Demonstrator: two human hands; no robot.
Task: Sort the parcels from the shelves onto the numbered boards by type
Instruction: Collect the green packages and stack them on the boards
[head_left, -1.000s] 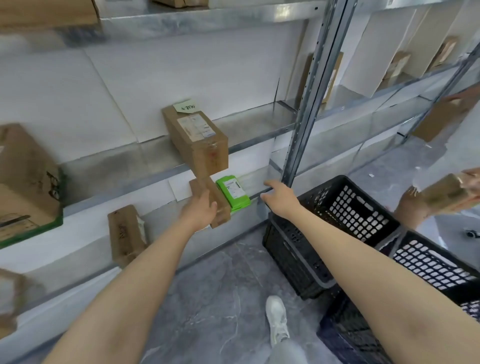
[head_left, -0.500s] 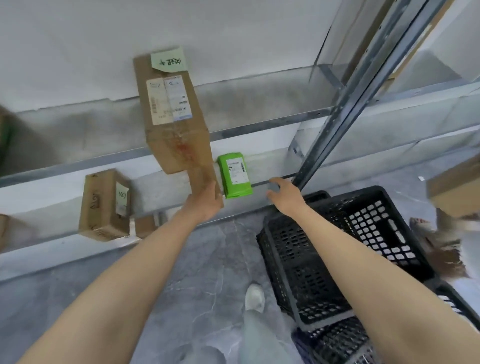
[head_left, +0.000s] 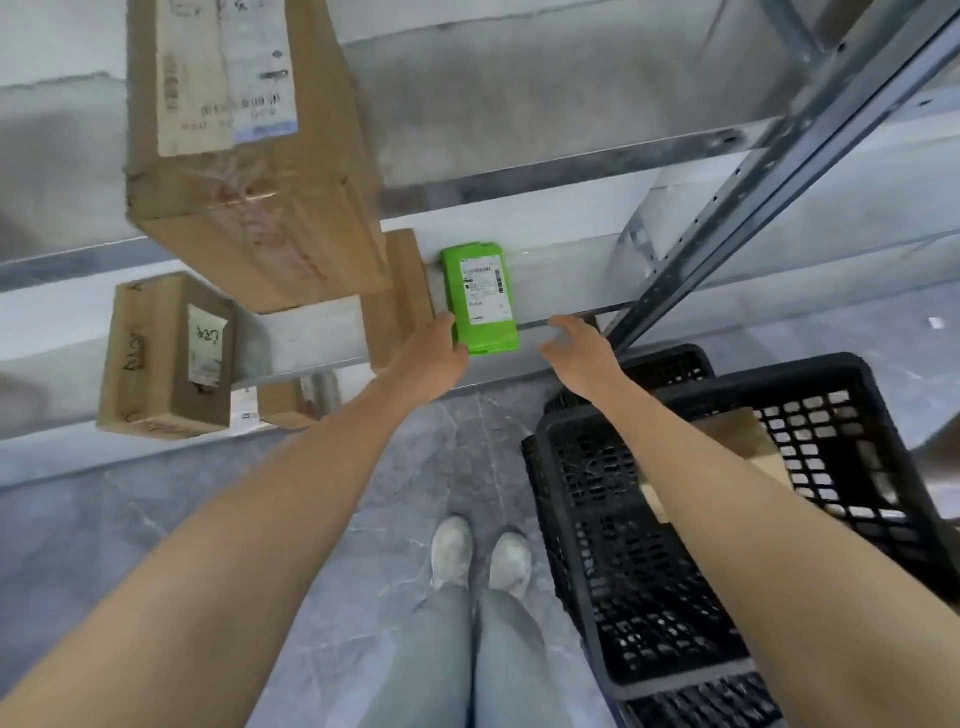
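Green parcel (head_left: 480, 299) lies flat on lower shelf (head_left: 566, 270), 12 o'clock. Your left hand (head_left: 428, 358) touches its near-left edge, uncurled; right hand (head_left: 576, 353) open beside it. Likely light, soft, slick: pinch both long edges.

A flat green parcel (head_left: 480, 299) with a white label lies on the lower shelf (head_left: 566, 280), beside a brown box (head_left: 402, 296).

Bare shelf (head_left: 561, 280) lies open at 3 o'clock of the green parcel (head_left: 480, 299); a brown box (head_left: 400, 296) crowds its 9 o'clock, a post (head_left: 727, 208) beyond.
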